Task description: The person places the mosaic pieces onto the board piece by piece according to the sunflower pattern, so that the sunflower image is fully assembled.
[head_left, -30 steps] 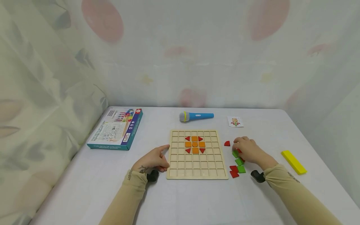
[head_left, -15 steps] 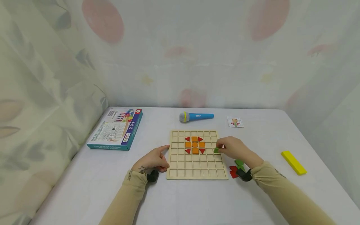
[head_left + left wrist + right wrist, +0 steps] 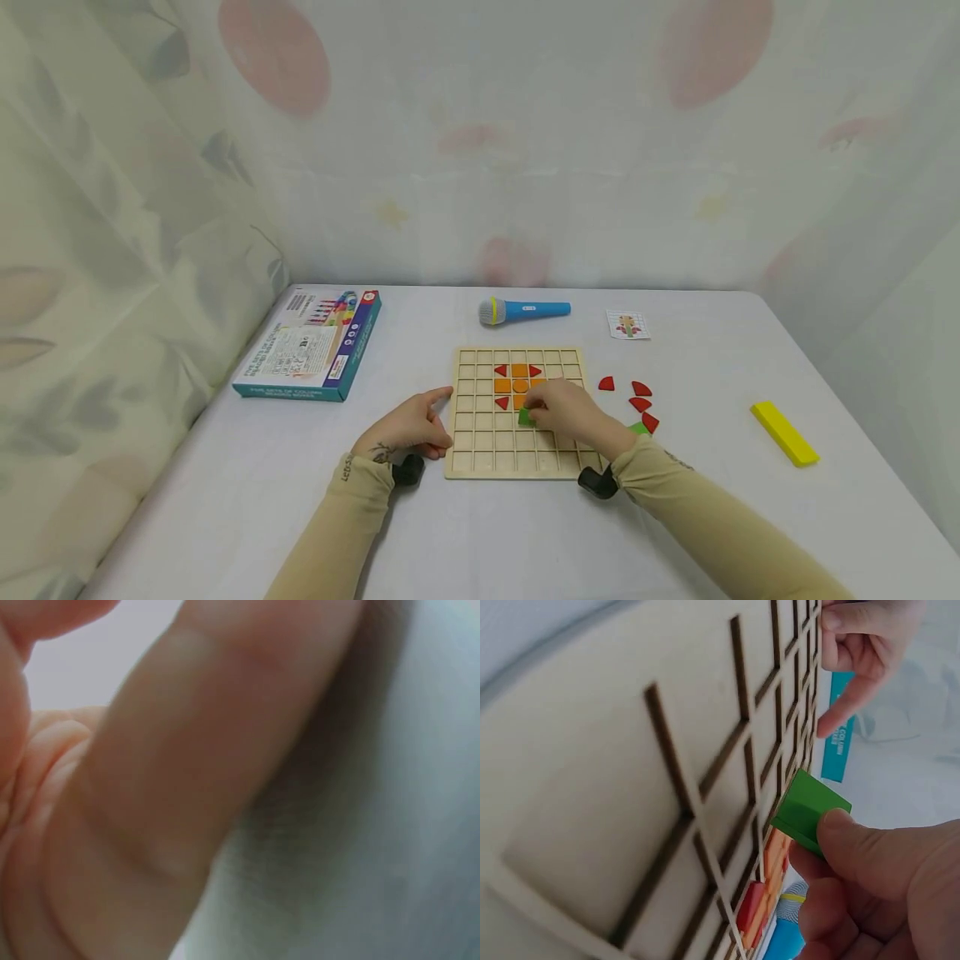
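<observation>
My right hand (image 3: 573, 410) pinches a green square tile (image 3: 810, 806) between thumb and fingers, over the wooden grid board (image 3: 472, 461). In the head view the tile is just below the lower orange square (image 3: 519, 402). Around an orange disc (image 3: 521, 386) sit orange squares, with red triangles (image 3: 501, 402) at the corners; my right hand hides part of this group. At the board's left edge rests my left hand (image 3: 405, 425), its index finger stretched out and touching the rim. The left wrist view holds mostly blurred fingers (image 3: 187, 750).
Right of the board lie several red quarter-circle pieces (image 3: 641, 388) and a partly hidden green tile (image 3: 638, 428). A pattern card (image 3: 627, 325) and a toy microphone (image 3: 532, 311) lie behind. A flat box (image 3: 307, 342) is at left, a yellow bar (image 3: 784, 433) at right.
My right hand has picked a green tile from the loose pieces and carried it left over the board, below the orange squares. My left hand has stayed at the board's edge.
</observation>
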Tool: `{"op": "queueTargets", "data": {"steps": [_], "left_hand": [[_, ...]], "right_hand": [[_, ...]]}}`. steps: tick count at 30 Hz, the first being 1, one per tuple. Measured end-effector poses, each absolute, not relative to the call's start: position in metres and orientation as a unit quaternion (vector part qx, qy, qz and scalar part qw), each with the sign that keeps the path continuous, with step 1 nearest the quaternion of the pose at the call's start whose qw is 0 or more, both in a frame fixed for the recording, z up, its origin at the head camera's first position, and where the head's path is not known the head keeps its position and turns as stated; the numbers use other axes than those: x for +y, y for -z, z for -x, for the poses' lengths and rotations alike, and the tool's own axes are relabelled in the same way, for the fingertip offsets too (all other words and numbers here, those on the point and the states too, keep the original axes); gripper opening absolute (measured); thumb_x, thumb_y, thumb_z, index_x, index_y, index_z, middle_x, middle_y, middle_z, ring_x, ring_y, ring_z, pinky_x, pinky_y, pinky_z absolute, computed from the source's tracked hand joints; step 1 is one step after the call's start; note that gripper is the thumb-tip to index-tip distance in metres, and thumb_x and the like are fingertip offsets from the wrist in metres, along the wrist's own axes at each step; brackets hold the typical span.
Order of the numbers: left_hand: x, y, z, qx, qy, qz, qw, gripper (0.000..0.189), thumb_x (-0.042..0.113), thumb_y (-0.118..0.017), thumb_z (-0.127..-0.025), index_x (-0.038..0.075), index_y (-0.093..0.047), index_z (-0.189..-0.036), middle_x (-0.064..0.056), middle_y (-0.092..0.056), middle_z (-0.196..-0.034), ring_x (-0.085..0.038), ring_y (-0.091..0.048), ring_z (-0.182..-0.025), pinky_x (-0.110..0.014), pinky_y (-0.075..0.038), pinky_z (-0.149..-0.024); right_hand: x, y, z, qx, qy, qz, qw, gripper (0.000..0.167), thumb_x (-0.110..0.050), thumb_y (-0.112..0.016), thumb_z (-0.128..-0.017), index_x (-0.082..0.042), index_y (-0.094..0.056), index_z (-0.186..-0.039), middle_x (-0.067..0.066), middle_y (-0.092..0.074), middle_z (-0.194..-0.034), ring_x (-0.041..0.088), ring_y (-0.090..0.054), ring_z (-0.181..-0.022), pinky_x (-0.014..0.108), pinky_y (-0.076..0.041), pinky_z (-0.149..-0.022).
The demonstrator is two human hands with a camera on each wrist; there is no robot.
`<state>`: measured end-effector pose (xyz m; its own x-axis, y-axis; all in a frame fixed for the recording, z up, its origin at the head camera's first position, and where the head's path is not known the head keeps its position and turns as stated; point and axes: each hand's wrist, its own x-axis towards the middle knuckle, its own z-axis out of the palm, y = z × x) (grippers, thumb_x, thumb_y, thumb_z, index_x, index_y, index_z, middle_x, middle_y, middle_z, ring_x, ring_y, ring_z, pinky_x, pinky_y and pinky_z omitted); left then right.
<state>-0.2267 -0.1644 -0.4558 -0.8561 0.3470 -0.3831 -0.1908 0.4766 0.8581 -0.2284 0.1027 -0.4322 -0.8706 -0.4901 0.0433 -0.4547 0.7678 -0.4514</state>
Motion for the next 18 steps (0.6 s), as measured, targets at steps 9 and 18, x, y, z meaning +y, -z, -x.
{"op": "queueTargets", "data": {"steps": [9, 18], "left_hand": [[-0.1623, 0.4535, 0.2257, 0.821, -0.504, -0.048, 0.263, 0.092, -0.006, -0.069, -0.069, 0.008, -0.021, -0.147, -0.010, -0.063, -0.066, -0.012, -0.059, -0.050, -0.026, -0.054, -0.051], [-0.1626, 0.4536, 0.2250, 0.824, -0.500, -0.046, 0.261, 0.092, -0.006, -0.068, -0.070, 0.008, -0.021, -0.147, -0.011, -0.063, -0.067, -0.012, -0.059, -0.050, -0.026, -0.053, -0.051]], "right_hand": [[0.0975, 0.4381, 0.2298, 0.938, 0.237, 0.248, 0.058, 0.011, -0.011, -0.068, -0.082, -0.012, -0.071, -0.092, -0.003, -0.068, -0.087, 0.010, -0.058, -0.078, 0.030, -0.051, -0.071], [0.0951, 0.4421, 0.2306, 0.940, 0.190, 0.283, 0.027, 0.012, -0.012, -0.068, -0.082, -0.012, -0.073, -0.093, -0.001, -0.065, -0.092, 0.013, -0.058, -0.083, 0.029, -0.050, -0.070]]}}
